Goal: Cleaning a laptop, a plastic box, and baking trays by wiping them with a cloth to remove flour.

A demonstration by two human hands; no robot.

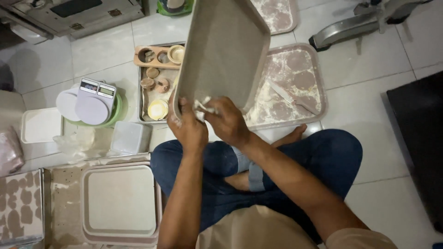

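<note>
Empty beige tray stack (121,203) is seen nearest, on the floor at left. Above the crossed legs, a tilted tray (224,50) is gripped at its near rim by the left hand (188,125), fingers closed. A white cloth scrap (201,108) is pinched in the right hand (228,121) against that rim. Tray judged stiff, light, flour-slick; best held by the rim. Beyond: floured tray (318,87), kitchen scale (95,94).

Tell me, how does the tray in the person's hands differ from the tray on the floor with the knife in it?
The held tray is tilted up off the floor, gripped by the left hand and right hand; the floor tray lies flat. The held tray looks bare; the floor tray is floured, with round marks and a knife. Both are pale, rounded rectangles.
</note>
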